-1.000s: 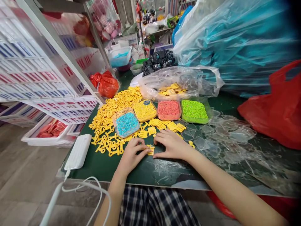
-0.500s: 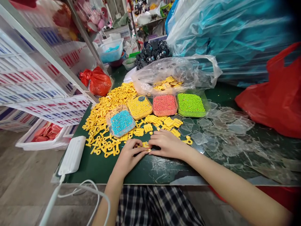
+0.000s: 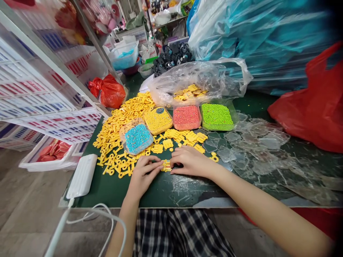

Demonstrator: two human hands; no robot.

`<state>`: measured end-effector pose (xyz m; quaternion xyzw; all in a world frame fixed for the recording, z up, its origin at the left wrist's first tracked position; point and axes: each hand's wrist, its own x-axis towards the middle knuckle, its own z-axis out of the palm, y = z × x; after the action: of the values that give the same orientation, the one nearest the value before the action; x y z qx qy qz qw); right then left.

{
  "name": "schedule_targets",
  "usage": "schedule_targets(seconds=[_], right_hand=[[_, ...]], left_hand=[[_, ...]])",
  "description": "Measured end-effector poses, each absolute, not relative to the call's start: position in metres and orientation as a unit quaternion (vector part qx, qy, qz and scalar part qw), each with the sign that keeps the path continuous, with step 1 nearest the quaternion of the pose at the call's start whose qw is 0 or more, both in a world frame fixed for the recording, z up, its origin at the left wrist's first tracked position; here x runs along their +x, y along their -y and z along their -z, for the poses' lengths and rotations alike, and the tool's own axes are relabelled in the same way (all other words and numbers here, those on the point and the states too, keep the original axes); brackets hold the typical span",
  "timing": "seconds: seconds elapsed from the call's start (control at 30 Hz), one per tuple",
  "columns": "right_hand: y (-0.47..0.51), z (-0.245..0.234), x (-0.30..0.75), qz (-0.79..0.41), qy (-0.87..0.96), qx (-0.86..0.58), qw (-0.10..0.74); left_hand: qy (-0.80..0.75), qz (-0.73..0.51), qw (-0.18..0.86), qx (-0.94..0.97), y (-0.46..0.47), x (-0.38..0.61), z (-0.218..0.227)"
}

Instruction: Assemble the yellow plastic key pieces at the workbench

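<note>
At the near edge of the green table (image 3: pixel 112 189), the left hand (image 3: pixel 143 175) and the right hand (image 3: pixel 191 161) pinched one small yellow plastic piece (image 3: pixel 166 165) between their fingertips. It lay right between them, flat on the table, equally close to both. Beyond it sat a tray of blue beads (image 3: pixel 138 138) and a heap of yellow plastic parts (image 3: pixel 120 121).

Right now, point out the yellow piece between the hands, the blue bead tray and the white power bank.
yellow piece (image 3: pixel 166 165), head view, its top face between the fingertips.
blue bead tray (image 3: pixel 138 139), head view, middle of the beads.
white power bank (image 3: pixel 81 176), head view, middle of its top.
</note>
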<state>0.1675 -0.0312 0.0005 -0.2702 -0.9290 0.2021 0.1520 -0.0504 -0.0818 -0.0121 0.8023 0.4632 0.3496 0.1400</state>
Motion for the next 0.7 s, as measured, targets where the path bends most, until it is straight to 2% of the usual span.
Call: schedule_targets(seconds=[0.13,0.43,0.7], right_hand=[[0.0307,0.0001,0.1686,-0.206,0.929,-0.267,0.154],[0.0308,0.0013,0.1695,-0.195,0.932,-0.262,0.159],[0.0317,-0.0006,0.1707,-0.200,0.929,-0.269,0.155]], left_hand=[[-0.497,-0.382,0.109,0.772,0.0814,-0.0506,0.0120],[-0.445,-0.255,0.139,0.847,0.0843,-0.0446,0.0130],[-0.461,-0.224,0.120,0.850,0.0866,-0.0436,0.0111]])
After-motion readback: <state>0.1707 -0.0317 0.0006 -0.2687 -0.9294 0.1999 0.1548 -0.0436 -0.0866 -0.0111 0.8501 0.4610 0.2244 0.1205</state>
